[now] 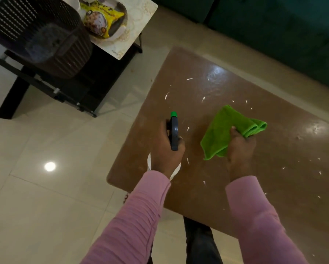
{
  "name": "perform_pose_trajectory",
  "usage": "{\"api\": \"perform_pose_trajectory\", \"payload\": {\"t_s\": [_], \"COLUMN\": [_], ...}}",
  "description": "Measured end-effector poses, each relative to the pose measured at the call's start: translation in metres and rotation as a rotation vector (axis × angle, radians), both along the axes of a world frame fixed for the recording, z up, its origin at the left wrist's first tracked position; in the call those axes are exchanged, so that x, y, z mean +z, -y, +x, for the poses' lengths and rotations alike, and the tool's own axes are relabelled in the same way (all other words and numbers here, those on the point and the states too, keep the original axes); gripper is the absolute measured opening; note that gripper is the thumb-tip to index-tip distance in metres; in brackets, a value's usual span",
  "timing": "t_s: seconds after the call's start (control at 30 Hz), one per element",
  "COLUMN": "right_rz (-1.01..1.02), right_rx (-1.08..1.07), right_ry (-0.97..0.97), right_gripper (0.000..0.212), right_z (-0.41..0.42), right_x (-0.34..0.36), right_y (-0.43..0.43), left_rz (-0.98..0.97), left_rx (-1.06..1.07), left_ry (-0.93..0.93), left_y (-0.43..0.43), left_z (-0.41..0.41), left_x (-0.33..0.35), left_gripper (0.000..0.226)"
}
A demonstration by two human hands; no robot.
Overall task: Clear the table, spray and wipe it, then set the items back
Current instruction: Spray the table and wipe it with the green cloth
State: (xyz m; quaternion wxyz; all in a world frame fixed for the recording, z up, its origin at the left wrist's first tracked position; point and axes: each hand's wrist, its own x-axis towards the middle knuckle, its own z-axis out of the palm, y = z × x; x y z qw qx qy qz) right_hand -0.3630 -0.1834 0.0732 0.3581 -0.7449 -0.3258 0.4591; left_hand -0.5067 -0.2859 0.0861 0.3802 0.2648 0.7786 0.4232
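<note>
Head view. Table (274,149): brown top, glossy, rounded corners, with glare in two spots and small white flecks (167,95) scattered over it.

Left hand (165,147) is wrapped round the neck of a spray bottle (174,133): dark grey plastic head, green nozzle tip pointing away from the person, white body showing below the wrist. The bottle is held above the table's left edge. Cannot tell whether a finger is on the trigger.

Right hand (240,147) bunches a cloth (228,130), fingers curled into its folds. The cloth is bright green with a soft nap, loosely folded, spreading out from the fist over the middle of the top. Cannot tell whether it touches the top.

Both sleeves are pink ribbed knit, creased along the forearms.

Room: floor (45,197) of large pale glossy tiles, with a round lamp reflection left of the table. Side table (140,21) at upper left, with a pale patterned top on a dark frame, carries a yellow snack bag (100,20). Dark basket (45,35) with ribbed, perforated walls sits at far left, just beside the bag. Dark green sofa (274,25) runs along the table's far side.
</note>
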Motion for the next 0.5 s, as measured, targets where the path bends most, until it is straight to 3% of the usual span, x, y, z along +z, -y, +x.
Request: {"api": "perform_pose_trajectory", "payload": {"t_s": [0.1, 0.27, 0.4, 0.5], "right_rz": [0.018, 0.172, 0.159, 0.037], "right_rx": [0.000, 0.126, 0.315, 0.483], "right_ry": [0.010, 0.207, 0.359, 0.412], "right_gripper": [0.024, 0.012, 0.021, 0.032], "right_z": [0.031, 0.078, 0.079, 0.066], "right_x": [-0.002, 0.000, -0.013, -0.040], "right_y": [-0.034, -0.107, -0.147, -0.152], "left_rz": [-0.018, -0.058, -0.103, -0.167], "left_rx": [0.073, 0.143, 0.161, 0.193], "left_ry": [0.034, 0.015, -0.073, -0.097], "left_y": [-0.030, -0.080, -0.115, -0.132], "left_z": [0.017, 0.041, 0.051, 0.053], "left_x": [-0.002, -0.003, -0.016, -0.031], "left_gripper": [0.029, 0.024, 0.013, 0.004]}}
